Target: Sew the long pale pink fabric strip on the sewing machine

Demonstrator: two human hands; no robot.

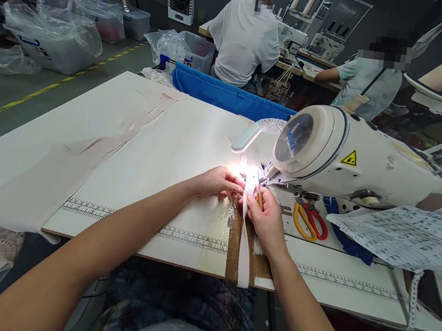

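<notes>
That strip (244,262) looks soft and light, best held by its edges. Left hand (221,182) curls beside it, whether pinching I can't tell; right hand (268,211) grips a tool (259,197).

A sewing workshop, this, and a busy one; front and right, a big sewing machine (316,145) sits on the pale surface (191,146), a white strip (246,252) running up into the light near its needle end; there's a ruler scale (196,239) along the near edge, scissors (310,222) beside the machine, thin cloth (52,182) spread to the left; look beyond, two people (244,39) sit at more machines (293,37), thread cones (309,5) standing above; and over left, plastic tubs (63,52) beside a yellow floor line (23,101)!
</notes>
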